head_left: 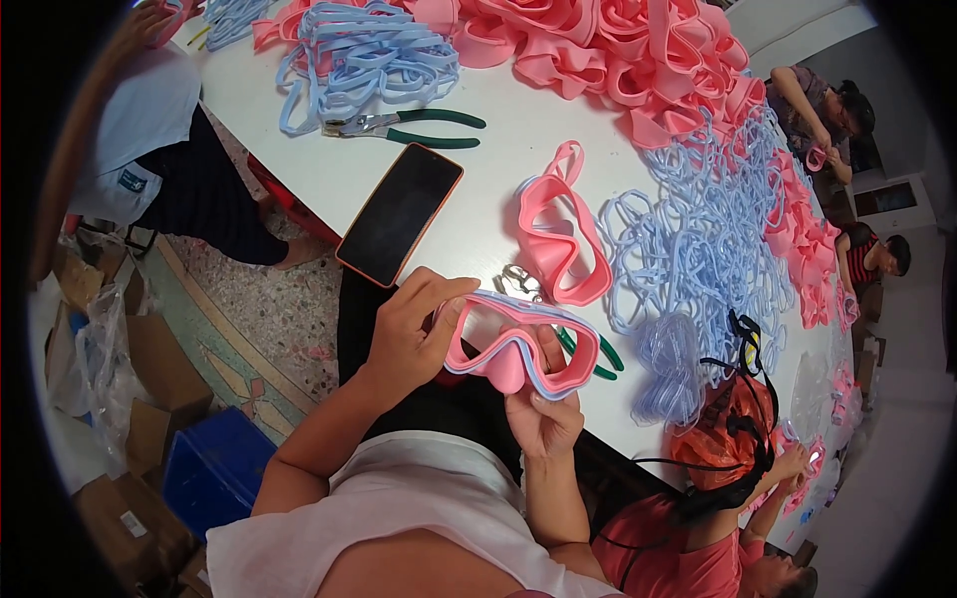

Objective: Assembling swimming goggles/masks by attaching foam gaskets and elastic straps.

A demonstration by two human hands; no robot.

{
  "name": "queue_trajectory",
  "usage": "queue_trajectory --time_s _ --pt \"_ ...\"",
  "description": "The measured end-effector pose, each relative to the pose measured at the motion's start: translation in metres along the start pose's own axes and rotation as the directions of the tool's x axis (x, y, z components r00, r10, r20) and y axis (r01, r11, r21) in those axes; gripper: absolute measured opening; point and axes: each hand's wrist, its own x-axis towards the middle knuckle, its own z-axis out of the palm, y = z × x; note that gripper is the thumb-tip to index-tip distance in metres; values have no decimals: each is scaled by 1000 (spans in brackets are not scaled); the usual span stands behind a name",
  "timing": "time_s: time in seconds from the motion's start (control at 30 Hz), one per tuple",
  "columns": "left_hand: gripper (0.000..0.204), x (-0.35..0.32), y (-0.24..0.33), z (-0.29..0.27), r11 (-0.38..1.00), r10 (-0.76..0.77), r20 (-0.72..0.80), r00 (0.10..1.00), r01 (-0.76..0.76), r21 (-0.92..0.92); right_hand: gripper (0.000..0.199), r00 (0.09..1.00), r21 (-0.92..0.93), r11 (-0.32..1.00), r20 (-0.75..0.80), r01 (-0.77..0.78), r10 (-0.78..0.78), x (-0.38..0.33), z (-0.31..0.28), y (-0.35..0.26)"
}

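Note:
Just above the table's near edge, both my hands hold a pink diving mask point(508, 364) with a light blue frame around its rim. My left hand point(414, 324) pinches its upper left edge between thumb and fingers. At the lower right, my right hand point(543, 424) grips the rim, its thumb in front and fingers partly hidden behind. Past the held mask lies another pink mask piece point(532, 244) with a loop at its top. Green-handled pliers point(610, 351) lie partly hidden behind the held mask. A dark-screened phone point(401, 214) rests near my left hand.
Other green-handled pliers point(429, 130) lie beside blue frames point(374, 60). Pink mask pieces point(638, 60) heap at the back, more blue frames point(688, 239) at right. Stacked clear lenses point(666, 369) stand by an orange bag point(710, 444). Co-workers sit around; a blue bin point(214, 468) is lower left.

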Motion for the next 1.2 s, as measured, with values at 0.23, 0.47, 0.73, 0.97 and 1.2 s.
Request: queue_trajectory --time_s 0.23,0.47,0.73,0.97,1.2 --pt "20 4 -3 -5 995 86 -83 993 -82 49 56 987 -210 976 158 48 -15 -2 -13 2" --pt "22 10 -1 -11 980 195 -128 972 -189 60 51 999 -297 954 -2 -44 46 -8 -13 -17" --pt "27 12 10 -11 934 340 -18 940 -335 121 41 830 -755 -494 547 431 -113 21 53 -76" --pt "22 4 18 -14 974 222 76 972 -224 21 22 856 -778 -448 515 440 -53 34 63 -77" --pt "83 15 9 -20 924 382 309 871 -371 -95 19 888 -853 -304 458 425 -43 36 52 -82"
